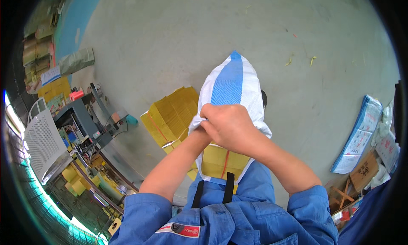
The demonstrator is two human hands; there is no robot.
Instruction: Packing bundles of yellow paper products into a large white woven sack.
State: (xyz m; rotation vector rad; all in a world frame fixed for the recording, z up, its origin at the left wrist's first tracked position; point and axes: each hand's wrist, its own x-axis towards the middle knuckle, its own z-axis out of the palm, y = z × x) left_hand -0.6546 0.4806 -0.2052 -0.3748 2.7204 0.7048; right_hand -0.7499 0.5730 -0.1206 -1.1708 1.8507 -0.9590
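Above the lap (260,177), the right hand (230,123) is pinching a blue-striped white woven sack (227,86), likely to steady it; the left hand is lying mostly hidden, its grip impossible to tell.

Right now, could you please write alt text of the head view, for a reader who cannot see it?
A person's right hand grips a blue-striped white bag; the left hand is hidden, but its forearm shows. Folded yellow material lies to the bag's left, with grey floor beyond.
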